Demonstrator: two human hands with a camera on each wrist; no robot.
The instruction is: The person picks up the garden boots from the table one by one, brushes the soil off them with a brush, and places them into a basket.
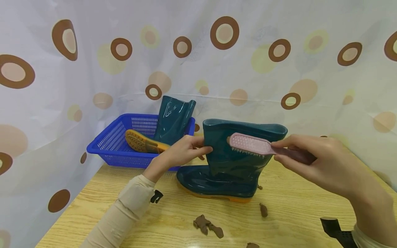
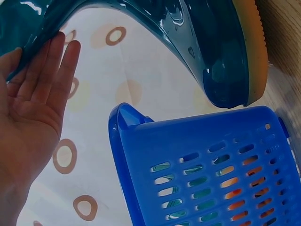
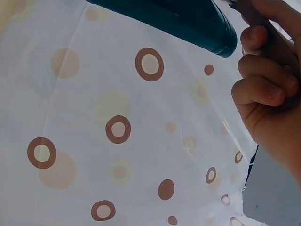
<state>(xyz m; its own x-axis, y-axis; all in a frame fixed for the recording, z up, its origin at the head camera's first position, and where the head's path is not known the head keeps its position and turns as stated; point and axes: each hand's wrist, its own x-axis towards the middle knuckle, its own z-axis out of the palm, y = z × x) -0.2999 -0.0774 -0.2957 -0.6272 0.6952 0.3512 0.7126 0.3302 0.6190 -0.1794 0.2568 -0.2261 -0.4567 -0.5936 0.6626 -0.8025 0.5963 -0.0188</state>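
Observation:
A dark green rubber boot [image 1: 235, 172] with an orange sole stands upright on the table, toe to the left. My left hand [image 1: 187, 151] holds the front edge of its shaft. The left wrist view shows that hand's thumb [image 2: 11, 62] on one side of the shaft and its fingers reaching behind. My right hand [image 1: 319, 160] grips the handle of a pink brush [image 1: 251, 144], whose bristles face down against or close to the shaft; exact contact is unclear. A brown smear [image 1: 228, 140] shows at the brush's tip. In the right wrist view, curled fingers [image 3: 263, 84] wrap the handle.
Behind and to the left sits a blue plastic basket [image 1: 124, 156] holding another green boot [image 1: 175, 119] and a boot with its yellow sole showing [image 1: 139, 141]. Brown clumps [image 1: 201, 222] lie on the wooden table [image 1: 167, 220]. A patterned curtain [image 1: 192, 75] hangs behind.

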